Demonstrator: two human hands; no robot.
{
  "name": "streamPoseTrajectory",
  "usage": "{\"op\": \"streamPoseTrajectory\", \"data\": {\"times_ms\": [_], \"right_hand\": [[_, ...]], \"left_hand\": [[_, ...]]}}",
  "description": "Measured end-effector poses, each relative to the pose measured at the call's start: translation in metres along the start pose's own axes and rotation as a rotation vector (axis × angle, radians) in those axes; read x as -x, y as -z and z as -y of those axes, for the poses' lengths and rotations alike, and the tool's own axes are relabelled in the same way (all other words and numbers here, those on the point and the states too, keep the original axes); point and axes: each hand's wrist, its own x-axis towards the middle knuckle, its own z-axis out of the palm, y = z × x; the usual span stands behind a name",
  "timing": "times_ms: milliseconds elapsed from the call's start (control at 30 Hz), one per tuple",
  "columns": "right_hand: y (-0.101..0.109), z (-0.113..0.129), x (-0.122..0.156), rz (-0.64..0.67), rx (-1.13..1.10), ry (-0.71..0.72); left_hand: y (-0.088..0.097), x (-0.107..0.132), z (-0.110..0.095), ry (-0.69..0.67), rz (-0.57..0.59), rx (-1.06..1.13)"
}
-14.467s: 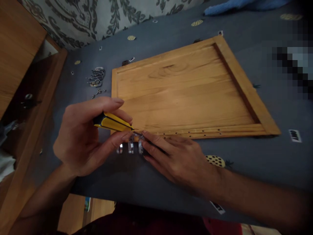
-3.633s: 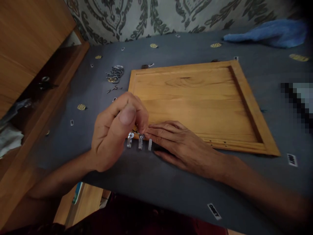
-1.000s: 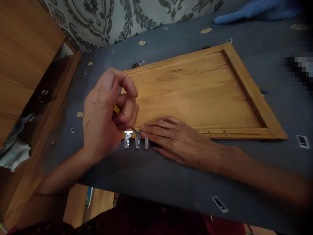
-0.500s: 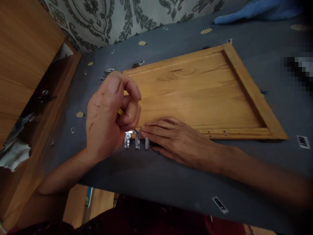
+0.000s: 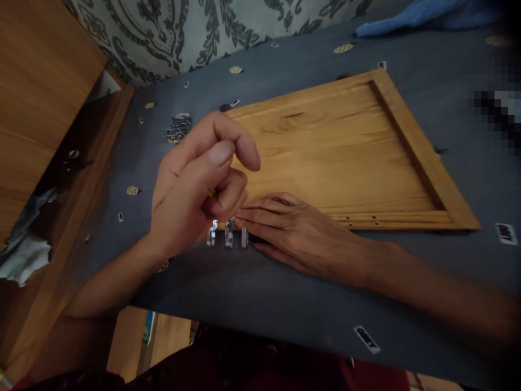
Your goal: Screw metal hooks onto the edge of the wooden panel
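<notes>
My left hand is curled around a screwdriver, of which only a bit of yellow handle shows between the fingers. Its tip is hidden behind the hand. Below the fist, shiny metal hooks line the near rail of a framed wooden panel. My right hand grips that rail beside the hooks, fingers together over the top and thumb along the near side. Its fingertips meet the middle hook's plate, and they cover part of the rail.
A small pile of metal hooks lies left of the panel on the dark grey tablecloth. At the back right is a blue cloth. A wooden cabinet with an open shelf stands at the left. Small holes dot the near rail.
My left hand has shifted to the right and turned at the wrist, with its thumb swinging right. Less of the yellow handle shows, and the hook pile is more visible. My right hand stays put.
</notes>
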Motion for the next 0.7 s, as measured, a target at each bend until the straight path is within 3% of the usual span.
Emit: {"op": "streamPoseTrajectory", "data": {"times_ms": [433,600,700], "right_hand": [[0.001,0.0,-0.001,0.014,-0.035,-0.014],[0.001,0.0,0.0,0.015,-0.033,-0.018],[0.001,0.0,0.0,0.01,-0.026,-0.017]], "left_hand": [[0.015,-0.002,-0.003,0.045,0.267,0.012],[0.015,0.0,-0.003,0.106,0.263,0.023],[0.011,0.0,-0.004,0.091,0.168,-0.019]]}}
